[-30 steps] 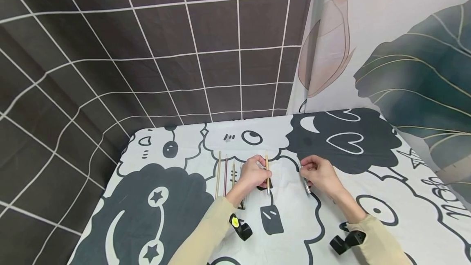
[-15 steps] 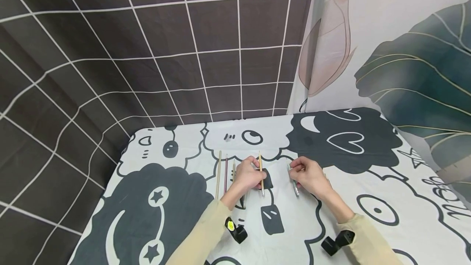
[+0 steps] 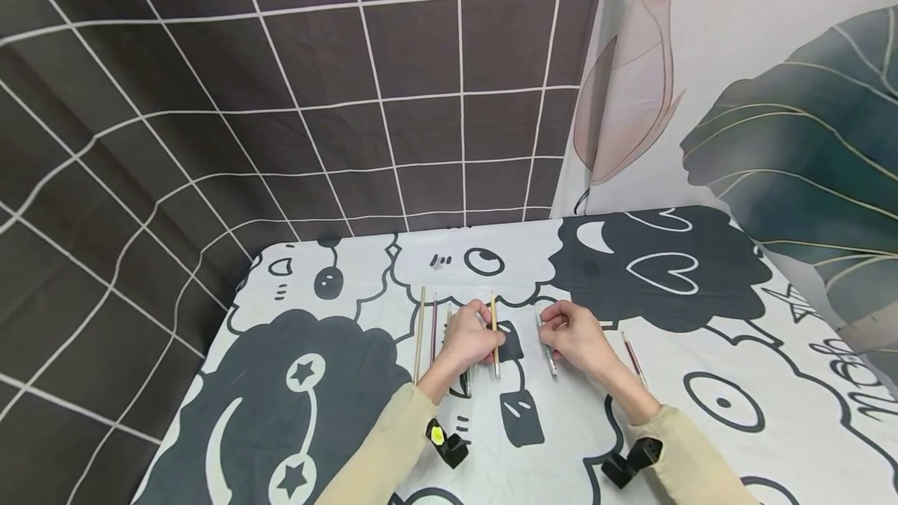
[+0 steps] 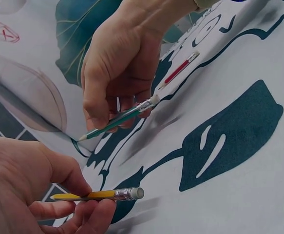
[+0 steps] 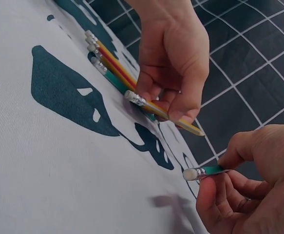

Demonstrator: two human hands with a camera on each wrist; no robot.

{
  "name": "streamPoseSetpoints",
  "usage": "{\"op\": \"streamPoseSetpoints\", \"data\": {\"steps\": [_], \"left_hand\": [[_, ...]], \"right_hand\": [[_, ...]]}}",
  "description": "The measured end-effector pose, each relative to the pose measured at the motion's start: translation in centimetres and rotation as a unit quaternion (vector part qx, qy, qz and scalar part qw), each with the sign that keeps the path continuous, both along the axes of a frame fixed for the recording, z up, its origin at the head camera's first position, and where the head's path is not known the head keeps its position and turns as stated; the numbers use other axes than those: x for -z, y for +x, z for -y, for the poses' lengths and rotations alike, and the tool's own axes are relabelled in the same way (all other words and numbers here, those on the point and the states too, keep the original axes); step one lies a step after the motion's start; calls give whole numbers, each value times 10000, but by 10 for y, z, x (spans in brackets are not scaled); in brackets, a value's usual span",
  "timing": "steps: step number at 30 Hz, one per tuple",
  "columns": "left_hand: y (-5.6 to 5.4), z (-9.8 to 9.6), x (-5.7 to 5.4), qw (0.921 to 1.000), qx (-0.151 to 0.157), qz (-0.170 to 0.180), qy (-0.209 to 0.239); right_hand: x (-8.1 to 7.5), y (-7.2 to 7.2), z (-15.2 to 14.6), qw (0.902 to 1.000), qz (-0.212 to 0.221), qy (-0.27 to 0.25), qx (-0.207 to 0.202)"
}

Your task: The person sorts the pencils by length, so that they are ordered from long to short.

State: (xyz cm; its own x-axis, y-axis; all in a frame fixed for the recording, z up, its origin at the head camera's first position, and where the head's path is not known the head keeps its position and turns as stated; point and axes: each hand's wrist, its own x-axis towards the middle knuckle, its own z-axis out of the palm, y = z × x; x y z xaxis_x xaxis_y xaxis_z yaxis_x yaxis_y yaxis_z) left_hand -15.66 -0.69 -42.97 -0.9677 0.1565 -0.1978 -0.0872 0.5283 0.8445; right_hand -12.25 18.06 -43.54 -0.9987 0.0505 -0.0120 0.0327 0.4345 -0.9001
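Observation:
My left hand (image 3: 470,335) pinches a yellow pencil (image 4: 100,195) between thumb and fingers, its white eraser end toward me. To its right, my right hand (image 3: 577,340) pinches a green pencil (image 4: 120,120), also with a white eraser in a silver ferrule. Both pencils are held over the patterned cloth, side by side with a gap between. Left of the left hand lie several pencils in a row: a yellow one (image 3: 419,333), a dark red one (image 3: 433,330) and a green one (image 5: 113,82) partly covered by that hand.
A red pencil (image 3: 634,357) lies by itself on the cloth (image 3: 575,411), just beyond my right forearm. The cloth bears black and white cartoon shapes. A dark grid curtain (image 3: 414,131) hangs behind, and a leaf-print curtain (image 3: 631,100) hangs at the right.
Both hands have moved left with their pencils, the right hand farther, so the gap between them is smaller. The red pencil has come into view from behind the right forearm.

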Motion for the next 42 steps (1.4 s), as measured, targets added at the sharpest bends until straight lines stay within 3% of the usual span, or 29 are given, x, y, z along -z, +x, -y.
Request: {"op": "streamPoseSetpoints", "data": {"steps": [16,42], "left_hand": [[4,8,0,9997,-51,-153,-163],[7,16,2,9932,238,-478,-1033]], "right_hand": [[6,-4,15,10000,-29,-15,4],[11,-9,34,9998,-123,-116,-74]]}}
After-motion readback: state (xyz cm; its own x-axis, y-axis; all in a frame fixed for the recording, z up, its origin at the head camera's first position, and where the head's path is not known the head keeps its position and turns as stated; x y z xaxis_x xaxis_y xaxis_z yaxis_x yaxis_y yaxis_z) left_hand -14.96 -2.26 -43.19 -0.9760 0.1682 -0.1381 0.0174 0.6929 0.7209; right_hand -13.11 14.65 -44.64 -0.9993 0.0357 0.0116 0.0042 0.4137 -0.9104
